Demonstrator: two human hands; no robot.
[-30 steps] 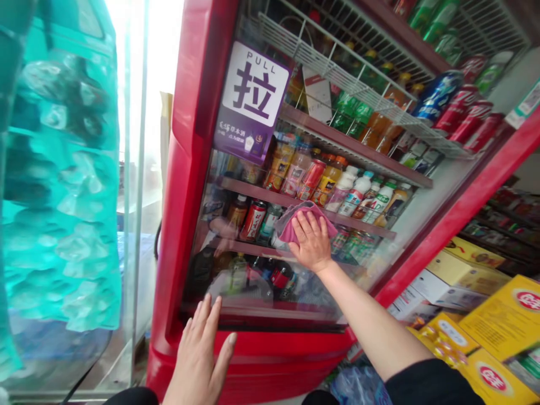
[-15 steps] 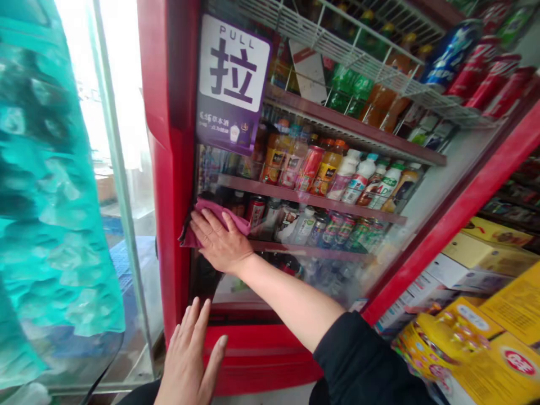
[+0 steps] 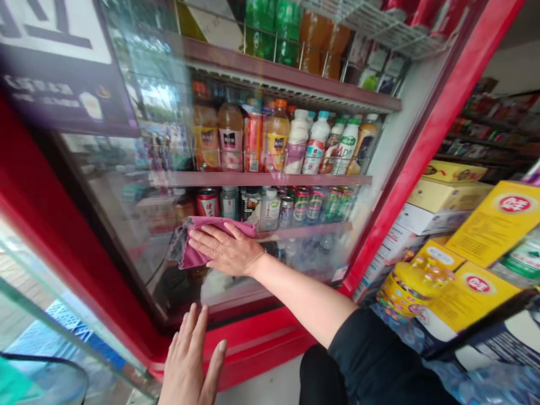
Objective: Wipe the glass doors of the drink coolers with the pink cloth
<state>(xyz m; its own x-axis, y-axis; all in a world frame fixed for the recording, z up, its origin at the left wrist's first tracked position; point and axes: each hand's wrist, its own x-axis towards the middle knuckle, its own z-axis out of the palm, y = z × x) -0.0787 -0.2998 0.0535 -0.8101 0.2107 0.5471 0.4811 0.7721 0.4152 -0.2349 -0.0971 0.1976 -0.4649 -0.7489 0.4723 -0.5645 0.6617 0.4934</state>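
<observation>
My right hand (image 3: 228, 247) lies flat over a pink cloth (image 3: 194, 259) with a grey ruffled edge, holding it against the glass door (image 3: 113, 185) of a red-framed drinks cooler. Behind that glass, level with the cloth, a shelf of cans and small bottles (image 3: 270, 208) shows. My left hand (image 3: 189, 360) is raised lower down in front of the cooler's base, fingers stretched out and thumb apart, with nothing in it. The palm side of my right hand is hidden.
A purple and white sign (image 3: 71, 90) is on the door's upper left. Yellow boxes (image 3: 485, 225) and a yellow-lidded tub (image 3: 405, 292) stand to the right. A blue crate (image 3: 71, 332) lies at lower left, beyond a glass pane's edge. Bottled drinks (image 3: 274, 138) line the cooler shelves.
My right hand and the cloth have moved right across the glass, away from the door's left frame. My view has turned and come closer to the cooler. My left hand stays open.
</observation>
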